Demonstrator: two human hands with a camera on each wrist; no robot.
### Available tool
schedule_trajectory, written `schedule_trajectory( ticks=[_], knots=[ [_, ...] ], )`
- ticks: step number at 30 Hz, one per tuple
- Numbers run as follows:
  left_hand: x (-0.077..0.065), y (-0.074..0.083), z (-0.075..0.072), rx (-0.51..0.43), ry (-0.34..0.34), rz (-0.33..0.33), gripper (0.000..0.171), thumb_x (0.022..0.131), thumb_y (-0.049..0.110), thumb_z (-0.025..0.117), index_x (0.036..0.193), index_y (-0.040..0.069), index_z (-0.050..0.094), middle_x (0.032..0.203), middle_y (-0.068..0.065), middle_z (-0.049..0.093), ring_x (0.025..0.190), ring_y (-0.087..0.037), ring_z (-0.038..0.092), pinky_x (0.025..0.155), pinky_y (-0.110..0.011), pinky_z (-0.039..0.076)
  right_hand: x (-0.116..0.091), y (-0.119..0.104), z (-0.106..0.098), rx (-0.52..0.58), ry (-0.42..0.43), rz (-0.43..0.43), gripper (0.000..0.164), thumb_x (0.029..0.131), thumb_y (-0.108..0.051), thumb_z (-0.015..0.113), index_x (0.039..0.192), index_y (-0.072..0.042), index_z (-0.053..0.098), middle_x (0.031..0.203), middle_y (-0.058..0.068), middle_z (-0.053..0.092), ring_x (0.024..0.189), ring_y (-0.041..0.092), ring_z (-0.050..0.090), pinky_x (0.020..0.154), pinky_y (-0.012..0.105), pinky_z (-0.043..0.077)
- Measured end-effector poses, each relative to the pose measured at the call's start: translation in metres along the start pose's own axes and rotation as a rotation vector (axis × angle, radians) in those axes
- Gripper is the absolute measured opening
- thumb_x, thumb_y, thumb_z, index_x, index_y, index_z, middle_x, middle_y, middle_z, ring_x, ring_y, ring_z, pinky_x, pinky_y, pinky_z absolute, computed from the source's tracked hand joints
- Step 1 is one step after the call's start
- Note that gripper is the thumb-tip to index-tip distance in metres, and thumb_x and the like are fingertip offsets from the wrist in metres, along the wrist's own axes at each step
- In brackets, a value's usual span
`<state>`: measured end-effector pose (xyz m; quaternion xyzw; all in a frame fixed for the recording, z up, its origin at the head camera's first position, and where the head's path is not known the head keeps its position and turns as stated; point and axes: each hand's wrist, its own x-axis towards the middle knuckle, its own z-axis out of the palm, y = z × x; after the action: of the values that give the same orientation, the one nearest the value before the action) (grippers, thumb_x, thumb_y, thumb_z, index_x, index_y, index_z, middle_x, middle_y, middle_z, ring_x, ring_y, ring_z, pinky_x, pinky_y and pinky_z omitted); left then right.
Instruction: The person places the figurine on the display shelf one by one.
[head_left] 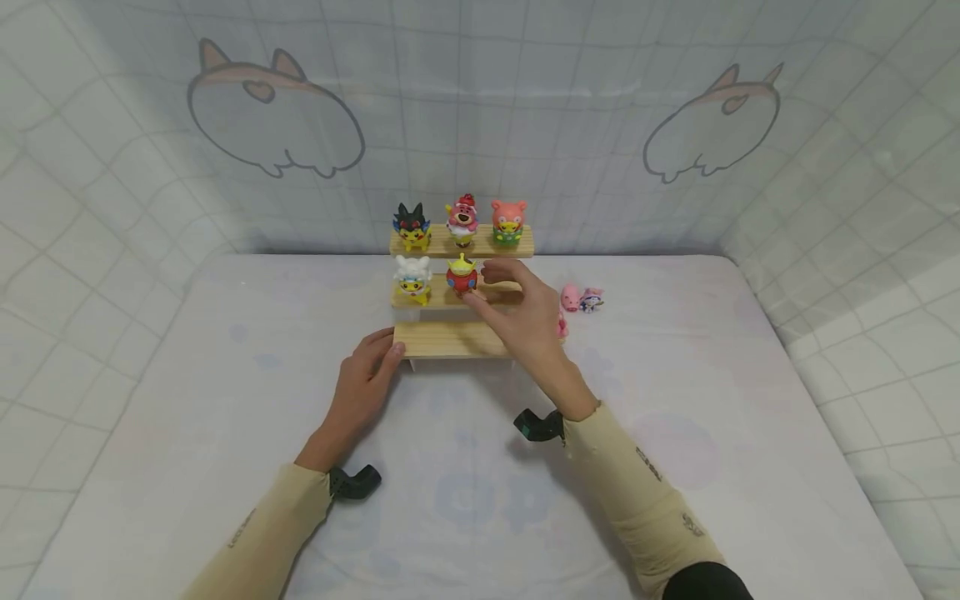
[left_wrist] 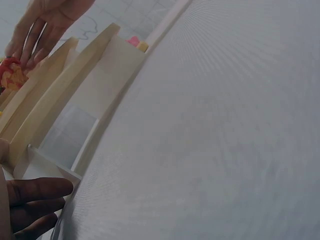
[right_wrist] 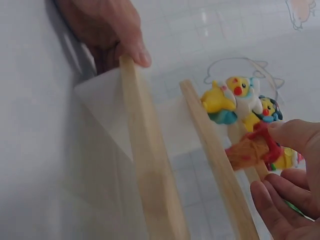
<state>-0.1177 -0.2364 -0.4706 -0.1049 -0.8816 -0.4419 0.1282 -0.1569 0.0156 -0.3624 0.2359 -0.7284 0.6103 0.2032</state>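
Note:
A three-tier wooden display stand (head_left: 450,340) carries small toy figurines. My left hand (head_left: 365,371) grips the left end of its lowest board, thumb on the wood and fingers round the side. On the middle board sits a figurine with a yellow head and red body (head_left: 462,277). The thumb of my right hand (head_left: 528,317) touches this figurine, while the fingers stand spread beside it; the right wrist view shows them apart from its orange-brown lower part (right_wrist: 245,154). Left of it is a white-hooded yellow figurine (head_left: 413,281).
The top board holds a dark-eared figurine (head_left: 412,227), a pink bear figurine (head_left: 462,222) and a pink-hooded figurine (head_left: 509,223). Right of the stand, a pink figurine (head_left: 570,297) and a white-and-purple one (head_left: 592,300) are on the table (head_left: 675,350). Another pink piece is partly hidden by my right hand.

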Motion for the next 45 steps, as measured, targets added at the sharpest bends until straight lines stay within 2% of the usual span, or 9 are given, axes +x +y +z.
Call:
schedule_trajectory(
  ticks=[9,14,18,23,29,30,34,39,45],
  knots=[
    [0.001,-0.003,0.003,0.007,0.004,-0.003,0.042,0.103,0.038,0.049,0.129,0.009,0.063,0.137,-0.009,0.053,0.130,-0.025,0.046,0.106,-0.050,0.033,-0.012,0.017,-0.047,-0.114,0.060,-0.029,0.039,0.076,0.004,0.081,0.111,0.001,0.065,0.101,0.015,0.068,0.087,0.037,0.066,0.069,0.048,0.055],
    [0.002,-0.006,0.004,0.006,0.019,0.013,0.038,0.103,0.035,0.050,0.127,0.009,0.064,0.136,-0.009,0.054,0.128,-0.024,0.047,0.105,-0.048,0.034,-0.013,0.027,-0.072,-0.139,0.111,-0.047,0.036,0.078,0.005,0.079,0.110,0.002,0.065,0.100,0.021,0.067,0.084,0.037,0.065,0.073,0.054,0.054],
    [0.003,-0.005,0.003,0.001,0.024,0.019,0.039,0.103,0.034,0.050,0.127,0.008,0.064,0.135,-0.011,0.054,0.128,-0.026,0.047,0.104,-0.049,0.035,-0.015,0.034,-0.086,-0.170,0.110,-0.031,0.035,0.078,0.006,0.077,0.111,0.004,0.064,0.101,0.024,0.066,0.086,0.039,0.064,0.076,0.054,0.053],
    [0.002,-0.002,0.002,-0.004,0.019,0.009,0.039,0.103,0.033,0.050,0.127,0.006,0.064,0.135,-0.013,0.054,0.128,-0.028,0.047,0.104,-0.051,0.034,-0.019,0.042,-0.094,-0.225,0.040,0.025,0.035,0.079,0.006,0.076,0.112,0.005,0.064,0.103,0.022,0.066,0.088,0.035,0.065,0.079,0.050,0.054],
    [0.003,-0.002,0.003,-0.015,0.019,0.015,0.038,0.103,0.032,0.051,0.126,0.006,0.064,0.134,-0.012,0.055,0.128,-0.027,0.047,0.104,-0.051,0.034,-0.027,0.086,-0.100,-0.280,-0.099,0.117,0.039,0.079,-0.004,0.080,0.115,-0.001,0.065,0.112,0.010,0.066,0.100,0.028,0.063,0.084,0.045,0.053],
    [0.003,-0.002,0.003,-0.016,0.020,0.018,0.037,0.102,0.032,0.051,0.126,0.006,0.065,0.134,-0.012,0.055,0.128,-0.027,0.047,0.104,-0.051,0.034,-0.028,0.093,-0.101,-0.296,-0.120,0.129,0.041,0.078,-0.006,0.081,0.116,-0.002,0.065,0.114,0.009,0.066,0.102,0.028,0.063,0.085,0.047,0.053],
    [0.005,-0.001,0.002,-0.008,0.016,0.027,0.038,0.103,0.033,0.051,0.127,0.007,0.064,0.134,-0.012,0.055,0.128,-0.027,0.047,0.104,-0.050,0.034,-0.028,0.094,-0.101,-0.394,-0.182,0.158,0.048,0.075,-0.009,0.085,0.117,-0.001,0.065,0.115,0.013,0.065,0.103,0.031,0.063,0.086,0.045,0.053],
    [0.005,-0.002,0.002,0.001,0.013,0.014,0.040,0.103,0.035,0.050,0.128,0.007,0.063,0.135,-0.011,0.054,0.129,-0.026,0.046,0.105,-0.050,0.033,-0.028,0.094,-0.100,-0.535,-0.284,0.170,0.048,0.077,-0.015,0.085,0.118,-0.002,0.065,0.116,0.011,0.066,0.104,0.029,0.063,0.087,0.043,0.052],
    [0.002,-0.004,0.003,0.001,0.002,-0.024,0.043,0.103,0.037,0.049,0.129,0.007,0.062,0.137,-0.011,0.053,0.131,-0.027,0.044,0.107,-0.051,0.032,-0.030,0.097,-0.100,-0.572,-0.336,0.165,0.048,0.076,-0.013,0.085,0.119,-0.002,0.064,0.117,0.009,0.066,0.103,0.028,0.063,0.087,0.042,0.052]
  ],
)
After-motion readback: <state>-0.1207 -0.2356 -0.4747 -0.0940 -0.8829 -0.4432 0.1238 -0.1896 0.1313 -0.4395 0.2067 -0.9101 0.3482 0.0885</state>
